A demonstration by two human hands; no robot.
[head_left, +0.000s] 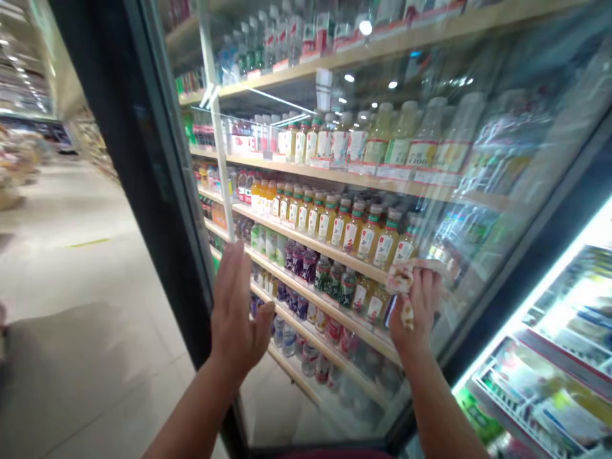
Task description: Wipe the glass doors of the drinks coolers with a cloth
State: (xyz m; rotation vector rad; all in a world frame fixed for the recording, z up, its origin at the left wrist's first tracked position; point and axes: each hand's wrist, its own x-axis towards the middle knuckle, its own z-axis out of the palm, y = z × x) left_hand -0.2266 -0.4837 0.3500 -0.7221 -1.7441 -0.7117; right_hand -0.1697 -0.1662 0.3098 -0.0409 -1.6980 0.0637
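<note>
A dark-framed glass door [306,408] stands in front of me, tilted in the view. My right hand [418,306] presses a crumpled pale cloth [400,278] with a brownish pattern to the right part of the glass; some of the cloth shows between thumb and fingers. At the left edge of the door, my left hand [239,312] is held up with its fingers straight and its thumb apart, by the dark frame [119,159]. Nothing is in it. Whether its palm touches the frame or the glass, I cannot tell.
Through the glass appear wooden-edged shelves [315,242] with rows of drink bottles [344,223], overlaid by light reflections. To the right, a lit cooler [540,382] holds packaged goods. On the left runs a pale floor [95,331], with blurred store displays [19,153] farther back.
</note>
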